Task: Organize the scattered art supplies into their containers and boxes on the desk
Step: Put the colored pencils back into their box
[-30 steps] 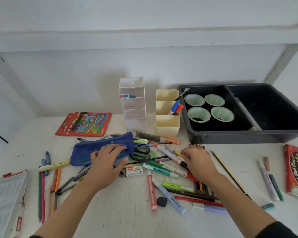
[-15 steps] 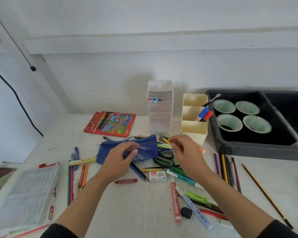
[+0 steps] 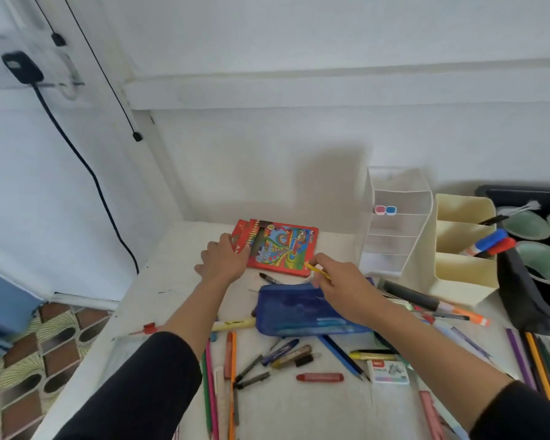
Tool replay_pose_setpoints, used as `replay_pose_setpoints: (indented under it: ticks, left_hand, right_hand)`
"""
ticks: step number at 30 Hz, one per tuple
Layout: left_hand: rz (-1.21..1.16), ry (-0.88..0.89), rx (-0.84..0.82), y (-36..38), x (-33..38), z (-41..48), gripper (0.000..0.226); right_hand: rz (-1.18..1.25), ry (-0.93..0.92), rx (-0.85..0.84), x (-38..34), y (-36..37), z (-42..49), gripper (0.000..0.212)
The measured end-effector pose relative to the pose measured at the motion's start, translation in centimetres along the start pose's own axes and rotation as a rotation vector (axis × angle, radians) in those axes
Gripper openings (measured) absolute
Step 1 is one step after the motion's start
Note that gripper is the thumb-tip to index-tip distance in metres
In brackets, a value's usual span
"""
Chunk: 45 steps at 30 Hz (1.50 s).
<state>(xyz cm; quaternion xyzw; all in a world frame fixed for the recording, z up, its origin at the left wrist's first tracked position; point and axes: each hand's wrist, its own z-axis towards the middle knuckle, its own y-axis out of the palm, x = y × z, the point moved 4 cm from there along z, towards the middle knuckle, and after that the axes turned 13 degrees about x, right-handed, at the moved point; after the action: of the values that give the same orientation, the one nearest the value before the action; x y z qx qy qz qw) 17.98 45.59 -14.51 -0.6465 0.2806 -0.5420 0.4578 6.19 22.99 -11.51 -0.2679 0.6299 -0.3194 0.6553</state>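
A red coloured-pencil box (image 3: pixel 283 247) lies flat near the desk's back left corner. My left hand (image 3: pixel 224 257) rests on its left end, fingers touching the open flap. My right hand (image 3: pixel 338 282) pinches a yellow pencil (image 3: pixel 315 270) just in front of the box's right corner, above a blue pencil pouch (image 3: pixel 299 309). Several pens, pencils, crayons and markers lie scattered in front of the pouch, among them a red crayon (image 3: pixel 319 377) and a small staples box (image 3: pixel 388 371).
A white tiered organizer (image 3: pixel 394 223) and a cream three-slot holder (image 3: pixel 464 249) with markers stand at the back right. A black tray (image 3: pixel 521 306) with green cups sits at the far right. The desk's left edge (image 3: pixel 108 328) drops to a patterned floor.
My left hand let go of the blue pouch and moved back left to the red pencil box. My right hand carried the yellow pencil the same way. The view swung left.
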Motion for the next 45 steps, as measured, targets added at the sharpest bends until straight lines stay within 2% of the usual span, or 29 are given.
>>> replay_pose_setpoints:
  ticks: [4,6,9,13,16,18,22,26,31,34,36,38,42,45]
  left_hand:
    - [0.043,0.04,-0.052,0.5,0.8,2.1,0.067]
    - [-0.03,0.017,-0.086,0.6,0.6,2.9,0.074]
    - [-0.207,-0.013,-0.116,0.7,0.5,3.5,0.072]
    - [-0.467,-0.058,-0.098,-0.3,0.5,3.3,0.056]
    - [-0.585,-0.013,-0.008,-2.6,1.0,1.7,0.025]
    - [-0.747,-0.024,0.037,-4.7,1.5,0.1,0.01]
    - [-0.983,0.019,0.027,-9.0,3.1,-3.7,0.008]
    - [-0.911,0.25,0.14,-14.1,5.0,-7.1,0.021]
    - [-0.851,0.481,0.241,-18.9,7.1,-11.0,0.021]
    - [-0.785,0.545,0.226,-19.6,8.0,-12.9,0.014]
    - [-0.801,0.536,0.145,-19.0,8.2,-13.6,0.01]
    - [-0.844,0.495,0.093,-18.0,8.0,-13.9,0.02]
    - [-0.871,0.332,-0.014,-15.5,7.2,-14.1,0.023]
    - [-0.878,0.328,-0.139,-13.6,6.8,-14.9,0.018]
  right_hand:
    - [-0.148,-0.009,-0.061,0.1,1.3,1.4,0.024]
    - [-0.16,0.0,-0.057,0.2,1.6,1.8,0.023]
    - [-0.147,0.015,-0.05,0.4,1.6,1.9,0.025]
    - [-0.112,0.02,0.006,0.6,0.4,1.6,0.027]
    - [-0.038,0.008,0.042,0.0,-0.8,1.1,0.029]
    - [0.012,0.0,0.058,-0.7,-1.5,0.7,0.032]
    - [0.164,-0.067,0.162,-3.2,-3.8,-0.4,0.032]
    - [0.32,-0.144,0.216,-5.8,-7.0,-1.4,0.025]
    - [0.769,-0.082,0.198,-8.4,-11.3,-3.0,0.015]
    - [0.877,-0.098,0.239,-9.0,-13.0,-3.7,0.017]
    - [0.861,-0.109,0.306,-9.0,-13.6,-4.0,0.021]
    - [0.869,-0.076,0.349,-8.6,-13.6,-4.3,0.023]
    - [0.905,0.071,0.357,-7.0,-12.5,-4.9,0.025]
    - [0.985,0.182,0.34,-5.7,-11.4,-5.3,0.023]
